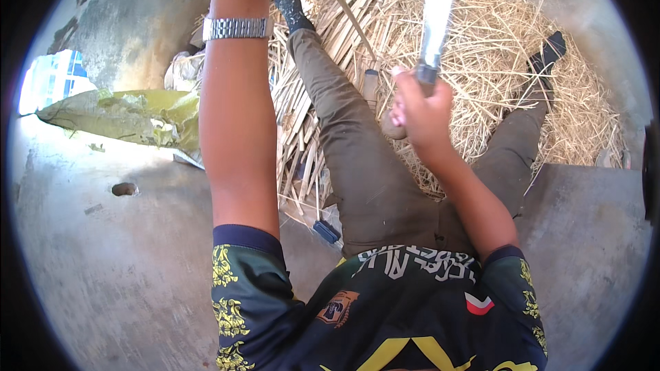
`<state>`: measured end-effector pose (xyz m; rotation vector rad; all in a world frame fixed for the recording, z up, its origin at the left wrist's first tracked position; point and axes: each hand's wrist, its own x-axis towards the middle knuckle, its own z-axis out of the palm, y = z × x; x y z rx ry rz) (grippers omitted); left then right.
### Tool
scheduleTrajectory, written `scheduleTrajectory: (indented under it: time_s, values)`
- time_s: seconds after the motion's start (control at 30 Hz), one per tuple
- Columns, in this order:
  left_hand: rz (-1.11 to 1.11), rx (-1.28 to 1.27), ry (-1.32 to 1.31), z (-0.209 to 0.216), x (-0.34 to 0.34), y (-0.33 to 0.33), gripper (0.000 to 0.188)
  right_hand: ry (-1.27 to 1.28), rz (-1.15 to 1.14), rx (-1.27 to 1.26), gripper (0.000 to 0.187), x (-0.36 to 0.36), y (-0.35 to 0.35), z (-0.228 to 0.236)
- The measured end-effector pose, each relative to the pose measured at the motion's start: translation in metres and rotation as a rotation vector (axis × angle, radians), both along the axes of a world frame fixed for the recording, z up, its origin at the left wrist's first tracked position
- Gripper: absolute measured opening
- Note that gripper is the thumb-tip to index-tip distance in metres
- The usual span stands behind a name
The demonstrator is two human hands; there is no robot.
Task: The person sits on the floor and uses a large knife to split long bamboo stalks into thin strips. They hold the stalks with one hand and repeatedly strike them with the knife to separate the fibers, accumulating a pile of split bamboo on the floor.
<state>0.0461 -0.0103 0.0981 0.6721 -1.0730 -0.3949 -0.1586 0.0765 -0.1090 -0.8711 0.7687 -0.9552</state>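
My right hand (423, 117) is closed around the wooden handle (394, 128) of a large knife, between my spread legs. The knife's broad, shiny blade (438, 14) points up and away and runs out of the top edge. My left forearm (239, 110), with a metal watch (238, 28) at the wrist, reaches straight ahead; the hand itself lies beyond the top edge. A thin bamboo-like strip (338, 1) slants down from the top edge, left of the blade. Whether my left hand holds it is out of sight.
Pale thin shavings (495, 48) heap between and beyond my legs, with flat split strips (295, 117) on the left. A short wooden piece with a dark end (370, 88) stands by my left leg. A small dark block (326, 231), a yellow sack (137, 117) and a floor hole (125, 189) lie leftward.
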Motion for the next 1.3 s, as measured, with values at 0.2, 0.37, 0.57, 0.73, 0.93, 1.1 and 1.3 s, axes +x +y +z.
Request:
scheduleTrajectory:
  time_s: [0.2,0.37,0.57,0.73,0.93,1.1,1.3]
  values:
    - [0.118,-0.117,-0.184,-0.020,-0.001,-0.006,0.058,0.527,0.232,-0.107,0.031,-0.003,-0.030,-0.041]
    - [0.051,-0.073,-0.061,-0.012,0.018,0.003,0.060,0.308,0.061,-0.068,0.025,0.005,-0.021,0.000]
    - [0.100,-0.070,-0.117,-0.023,-0.009,-0.001,0.061,0.300,0.345,0.060,0.020,-0.006,-0.011,-0.036]
    - [0.116,-0.073,-0.084,-0.011,0.003,0.019,0.061,0.354,0.245,-0.206,0.019,-0.007,-0.011,0.008]
    - [0.153,-0.035,-0.042,-0.004,-0.026,0.014,0.060,0.489,0.075,-0.319,0.020,-0.002,0.001,-0.016]
    - [0.061,-0.031,-0.051,-0.013,-0.005,0.009,0.060,0.638,0.307,-0.240,0.023,-0.016,-0.010,-0.002]
    - [0.085,-0.077,-0.046,-0.013,-0.004,0.002,0.060,0.283,0.060,-0.280,0.022,-0.003,-0.003,-0.001]
